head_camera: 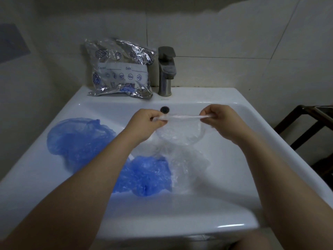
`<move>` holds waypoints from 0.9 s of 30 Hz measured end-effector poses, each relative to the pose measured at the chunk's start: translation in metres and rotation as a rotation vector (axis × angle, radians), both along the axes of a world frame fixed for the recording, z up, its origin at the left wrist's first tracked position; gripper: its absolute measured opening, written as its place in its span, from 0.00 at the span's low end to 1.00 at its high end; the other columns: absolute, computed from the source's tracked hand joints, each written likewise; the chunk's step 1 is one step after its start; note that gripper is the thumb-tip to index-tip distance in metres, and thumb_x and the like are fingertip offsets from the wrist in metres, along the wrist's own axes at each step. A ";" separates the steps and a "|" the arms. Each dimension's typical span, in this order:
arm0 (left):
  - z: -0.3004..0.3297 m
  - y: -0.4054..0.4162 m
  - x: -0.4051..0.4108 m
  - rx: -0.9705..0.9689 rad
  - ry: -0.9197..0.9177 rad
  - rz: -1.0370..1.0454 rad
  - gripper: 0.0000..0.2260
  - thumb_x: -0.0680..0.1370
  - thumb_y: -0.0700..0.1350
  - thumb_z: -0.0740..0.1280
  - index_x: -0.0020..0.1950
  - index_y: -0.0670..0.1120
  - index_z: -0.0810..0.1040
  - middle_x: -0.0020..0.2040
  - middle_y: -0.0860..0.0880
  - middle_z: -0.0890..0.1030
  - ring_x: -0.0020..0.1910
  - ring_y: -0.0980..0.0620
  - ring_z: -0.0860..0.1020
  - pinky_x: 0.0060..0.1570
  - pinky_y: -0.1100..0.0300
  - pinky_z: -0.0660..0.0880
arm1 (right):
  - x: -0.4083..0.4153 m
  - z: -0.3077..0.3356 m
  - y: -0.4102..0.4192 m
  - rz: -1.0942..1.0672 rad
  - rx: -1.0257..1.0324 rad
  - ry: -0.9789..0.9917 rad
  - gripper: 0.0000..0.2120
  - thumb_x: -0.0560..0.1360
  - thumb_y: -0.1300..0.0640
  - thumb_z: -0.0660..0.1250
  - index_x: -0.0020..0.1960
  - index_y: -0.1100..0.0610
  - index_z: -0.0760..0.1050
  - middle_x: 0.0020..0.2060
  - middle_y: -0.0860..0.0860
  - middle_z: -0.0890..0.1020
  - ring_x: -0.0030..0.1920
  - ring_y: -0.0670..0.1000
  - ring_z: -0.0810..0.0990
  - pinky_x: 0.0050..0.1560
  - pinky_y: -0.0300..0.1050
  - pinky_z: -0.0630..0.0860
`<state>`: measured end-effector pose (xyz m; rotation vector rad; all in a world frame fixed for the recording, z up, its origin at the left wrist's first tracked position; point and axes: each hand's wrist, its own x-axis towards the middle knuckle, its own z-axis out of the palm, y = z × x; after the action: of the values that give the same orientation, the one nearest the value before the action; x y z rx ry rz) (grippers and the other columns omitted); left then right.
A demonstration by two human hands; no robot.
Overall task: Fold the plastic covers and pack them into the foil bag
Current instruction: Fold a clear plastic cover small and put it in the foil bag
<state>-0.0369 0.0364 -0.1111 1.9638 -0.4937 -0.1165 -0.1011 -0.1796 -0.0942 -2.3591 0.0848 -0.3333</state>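
A clear plastic cover (182, 131) hangs over the white sink (234, 159), its elastic rim stretched taut between my hands. My left hand (146, 121) pinches the rim's left end and my right hand (221, 118) pinches its right end. A large blue cover (79, 139) lies spread on the sink's left side. A crumpled blue cover (146, 175) sits low in the basin under my left forearm, with another clear cover (187, 165) beside it. The silver foil bag (120, 69), printed with blue seafood pictures, leans against the wall on the sink's back ledge.
A metal tap (166, 71) stands right of the foil bag. The dark overflow hole (164, 109) lies just behind my hands. A dark wooden frame (306, 127) stands to the right of the sink. Tiled wall rises behind.
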 end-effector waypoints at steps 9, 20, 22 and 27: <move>0.000 0.005 0.004 -0.214 0.149 -0.140 0.12 0.74 0.36 0.68 0.54 0.50 0.77 0.47 0.57 0.79 0.43 0.64 0.77 0.46 0.72 0.74 | -0.003 -0.006 -0.011 0.089 0.217 0.124 0.06 0.76 0.57 0.66 0.42 0.53 0.81 0.38 0.49 0.79 0.36 0.47 0.73 0.40 0.40 0.69; 0.007 0.006 0.001 -0.442 0.195 -0.200 0.18 0.78 0.32 0.58 0.47 0.54 0.80 0.37 0.50 0.84 0.45 0.49 0.78 0.45 0.55 0.68 | -0.004 0.006 -0.007 0.183 0.883 -0.021 0.13 0.77 0.69 0.57 0.45 0.53 0.75 0.31 0.49 0.75 0.27 0.44 0.72 0.29 0.33 0.71; 0.011 0.005 -0.002 -0.464 0.216 -0.235 0.21 0.77 0.32 0.57 0.49 0.54 0.83 0.38 0.49 0.84 0.46 0.51 0.79 0.49 0.56 0.68 | -0.005 0.006 -0.002 0.131 0.802 -0.015 0.16 0.76 0.72 0.54 0.40 0.57 0.74 0.32 0.51 0.75 0.25 0.43 0.71 0.26 0.33 0.68; 0.014 0.002 -0.004 -0.401 0.210 -0.213 0.18 0.76 0.32 0.59 0.42 0.49 0.84 0.43 0.47 0.85 0.45 0.52 0.81 0.44 0.61 0.75 | 0.000 0.003 0.012 -0.021 0.709 -0.003 0.14 0.77 0.67 0.55 0.39 0.57 0.76 0.33 0.51 0.75 0.30 0.47 0.71 0.26 0.33 0.67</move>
<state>-0.0412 0.0384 -0.0975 1.4859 -0.5398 -0.3295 -0.1015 -0.1672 -0.0911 -1.6560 0.1922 -0.2609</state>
